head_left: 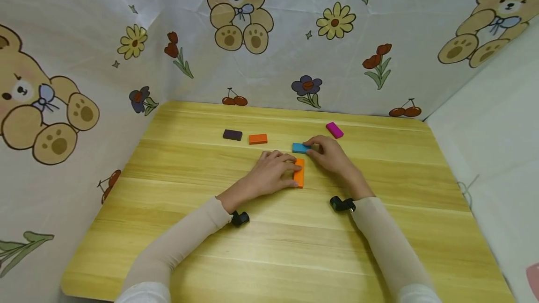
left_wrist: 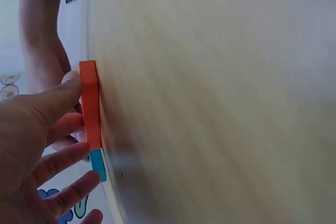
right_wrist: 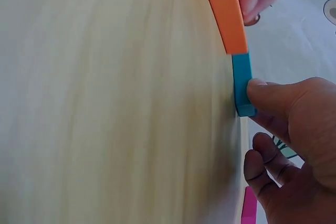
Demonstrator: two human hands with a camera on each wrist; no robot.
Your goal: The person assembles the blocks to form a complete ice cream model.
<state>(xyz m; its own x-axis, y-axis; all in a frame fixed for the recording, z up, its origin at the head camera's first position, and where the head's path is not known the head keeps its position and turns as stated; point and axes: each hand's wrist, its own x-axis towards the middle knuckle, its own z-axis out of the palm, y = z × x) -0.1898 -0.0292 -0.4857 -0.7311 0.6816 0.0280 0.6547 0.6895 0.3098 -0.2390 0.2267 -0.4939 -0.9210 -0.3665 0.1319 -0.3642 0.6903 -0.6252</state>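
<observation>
An orange block (head_left: 299, 173) lies lengthwise on the table, its long side pointing away from me. My left hand (head_left: 271, 172) holds it, thumb by the near end and a fingertip over the far part; the other fingers are spread in the left wrist view. Just beyond it lies a shorter blue block (head_left: 300, 148), set crosswise. My right hand (head_left: 330, 155) pinches the blue block's right end between thumb and index finger. In the right wrist view, the blue block (right_wrist: 242, 82) appears right at the end of the orange block (right_wrist: 226, 11).
Behind the hands lie a dark block (head_left: 232, 134), a smaller orange block (head_left: 258, 139) and a magenta block (head_left: 334, 130). The wooden table (head_left: 294, 247) meets a patterned cloth wall (head_left: 273, 78) at its back edge. Small black cameras sit on both wrists.
</observation>
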